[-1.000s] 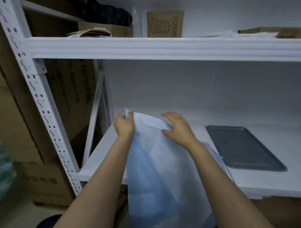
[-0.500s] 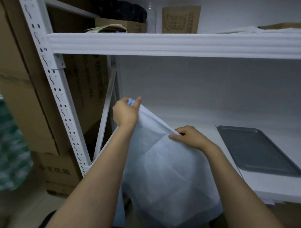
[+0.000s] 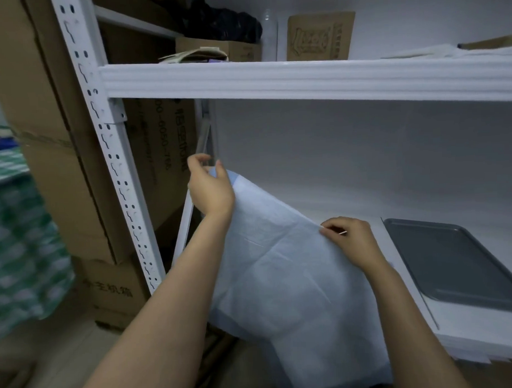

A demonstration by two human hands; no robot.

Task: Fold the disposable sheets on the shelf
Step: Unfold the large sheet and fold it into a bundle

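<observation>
1. Sheet (image 3: 286, 265), pale blue and thin, hangs in front of the shelf's (image 3: 471, 328) left front corner, its lower part draping below the front edge.
2. Left hand (image 3: 209, 189) holds the sheet's upper corner raised, thumb and fingers pinching it, near the rear left upright.
3. Right hand (image 3: 350, 241) pinches the sheet's upper edge lower down, over the shelf, fingers curled on the fabric.
4. Grey tray (image 3: 457, 262) lies flat on the shelf toward its right side, just beside the right hand.
5. Cardboard boxes (image 3: 160, 145) stand beyond the left edge.
</observation>
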